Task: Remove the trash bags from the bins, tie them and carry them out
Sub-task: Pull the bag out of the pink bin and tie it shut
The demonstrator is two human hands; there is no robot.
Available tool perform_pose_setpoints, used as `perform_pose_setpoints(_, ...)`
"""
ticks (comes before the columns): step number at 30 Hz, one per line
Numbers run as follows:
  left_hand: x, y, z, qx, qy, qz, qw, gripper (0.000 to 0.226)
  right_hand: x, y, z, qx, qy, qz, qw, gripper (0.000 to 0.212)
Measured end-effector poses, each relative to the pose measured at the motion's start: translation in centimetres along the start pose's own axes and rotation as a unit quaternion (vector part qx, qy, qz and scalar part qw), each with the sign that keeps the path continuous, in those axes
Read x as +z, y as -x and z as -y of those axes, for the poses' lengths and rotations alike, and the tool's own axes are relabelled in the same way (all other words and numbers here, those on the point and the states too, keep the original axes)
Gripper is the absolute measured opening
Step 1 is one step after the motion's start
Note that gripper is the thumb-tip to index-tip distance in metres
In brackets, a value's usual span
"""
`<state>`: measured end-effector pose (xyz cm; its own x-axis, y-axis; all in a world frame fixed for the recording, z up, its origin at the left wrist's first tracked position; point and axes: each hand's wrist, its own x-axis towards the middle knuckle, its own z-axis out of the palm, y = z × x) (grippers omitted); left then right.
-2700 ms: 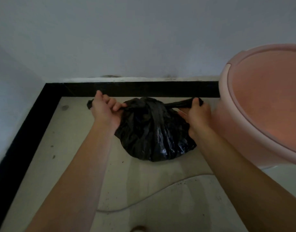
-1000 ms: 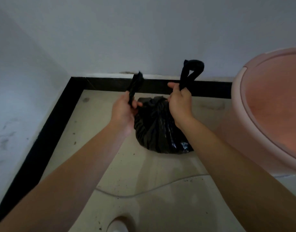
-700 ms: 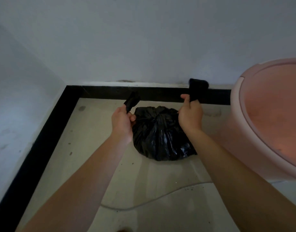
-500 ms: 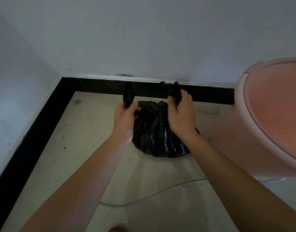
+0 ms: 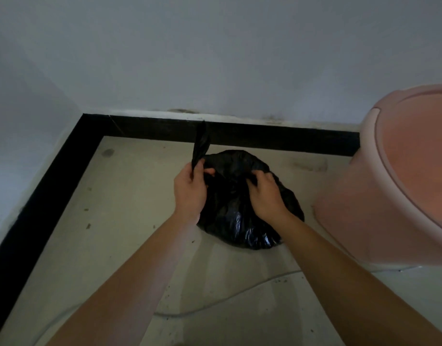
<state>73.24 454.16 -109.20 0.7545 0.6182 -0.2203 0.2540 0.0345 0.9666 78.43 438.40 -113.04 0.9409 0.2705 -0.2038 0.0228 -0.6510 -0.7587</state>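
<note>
At the bottom centre of my view a thin pale cable curves over the floor. Above it, mid-frame, I see the black trash bag sitting on the floor with both hands at its top. The left hand has its fingers clamped on one twisted bag handle, which stands upright. The right hand has its fingers curled into the gathered plastic. The pink bin stands just beside the bag at the right edge. Beyond runs black skirting under a grey wall.
</note>
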Motion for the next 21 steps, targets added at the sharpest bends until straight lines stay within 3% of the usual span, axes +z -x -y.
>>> perform_pose_setpoints(3,0.5,-0.1,-3.3,0.119,0.019,0.027,0.992,0.020,-2.2,-0.1,2.2,0.025,-0.180,-0.050,0.982,0.036)
perform_pose_setpoints(6,1.5,-0.3,-6.5,0.152,0.066,0.060,0.984,0.022,-4.5,-0.1,4.9,-0.011,-0.236,-0.085,0.968,0.032)
perform_pose_setpoints(8,2.2,-0.7,-7.2,0.122,0.107,0.066,0.985,0.023,-5.9,-0.1,6.2,-0.036,-0.192,-0.099,0.976,0.033)
perform_pose_setpoints(11,2.6,-0.9,-6.8,-0.001,0.166,0.057,0.984,0.020,-7.5,-0.8,6.7,-0.023,-0.111,-0.103,0.988,0.040)
perform_pose_setpoints(13,2.6,-0.7,-6.2,-0.092,0.211,0.073,0.970,0.014,-7.5,-1.1,6.2,0.024,-0.185,-0.063,0.981,0.042)
perform_pose_setpoints(16,2.3,-0.7,-5.3,-0.139,0.253,0.085,0.954,0.011,-6.5,-0.3,5.1,0.079,-0.437,0.025,0.896,0.050)
perform_pose_setpoints(18,2.0,-0.9,-4.9,-0.153,0.268,0.078,0.948,0.013,-5.3,0.4,3.6,0.093,-0.519,0.042,0.848,0.041)
perform_pose_setpoints(19,1.9,-0.9,-4.7,-0.156,0.263,0.077,0.949,0.017,-4.8,0.7,3.0,0.100,-0.484,0.028,0.869,0.034)
perform_pose_setpoints(21,1.9,-0.7,-4.4,-0.155,0.231,0.082,0.957,0.023,-3.8,1.0,1.8,0.086,-0.313,-0.027,0.946,0.023)
